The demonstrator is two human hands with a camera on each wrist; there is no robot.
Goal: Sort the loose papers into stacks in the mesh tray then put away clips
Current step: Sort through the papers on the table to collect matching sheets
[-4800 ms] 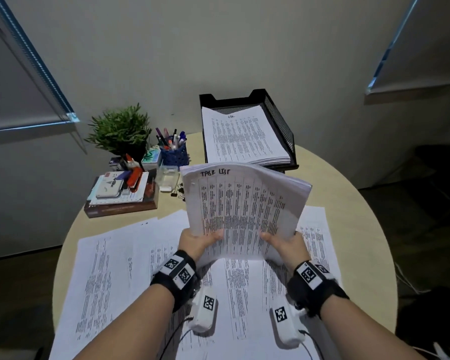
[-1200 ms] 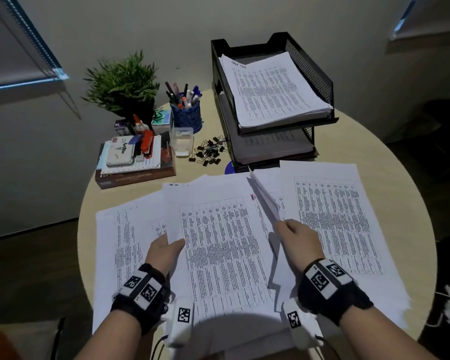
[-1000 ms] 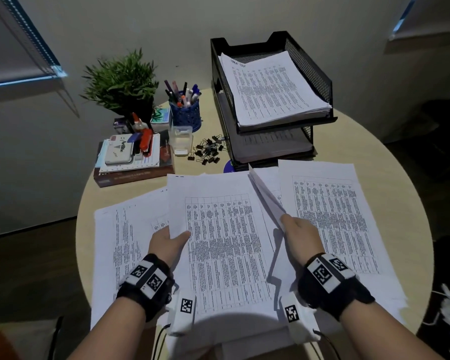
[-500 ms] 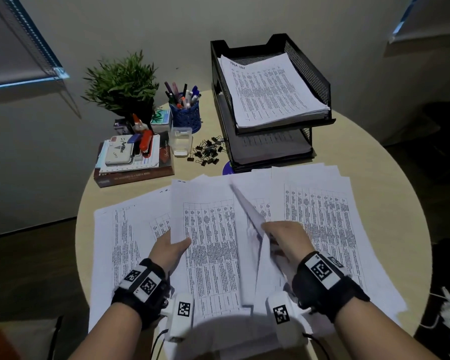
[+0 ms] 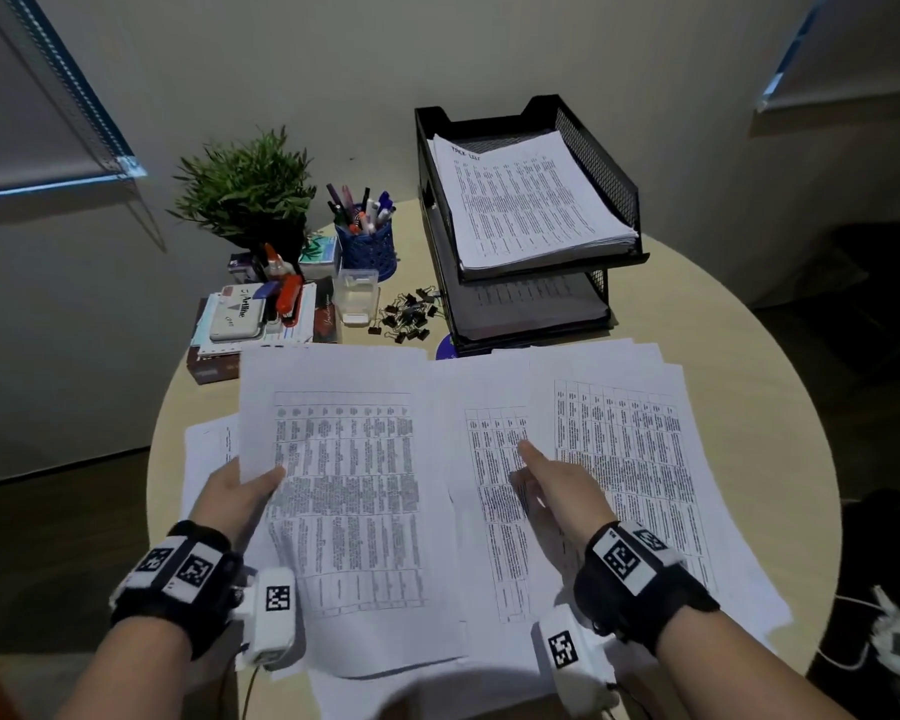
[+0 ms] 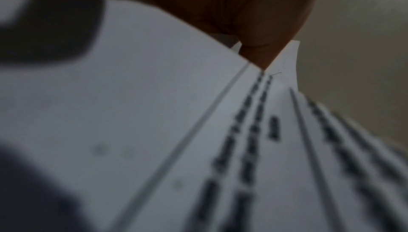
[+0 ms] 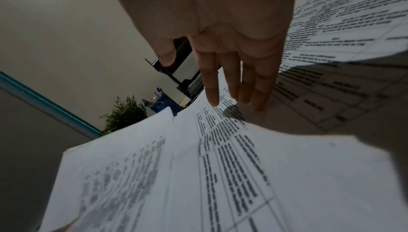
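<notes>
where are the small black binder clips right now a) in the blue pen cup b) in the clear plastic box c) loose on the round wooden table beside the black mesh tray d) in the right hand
c: the small black binder clips lie loose on the round wooden table, between the clear plastic box and the black mesh tray.

Your loose papers (image 5: 619, 459) spread across the table (image 5: 749, 366) in front of you; mesh tray (image 5: 598, 163) behind them, a paper stack (image 5: 526, 200) in its top tier; clips (image 5: 409, 317) just left of tray; pen cup (image 5: 367, 246) and plant (image 5: 245, 189) behind the clips, further left.
</notes>
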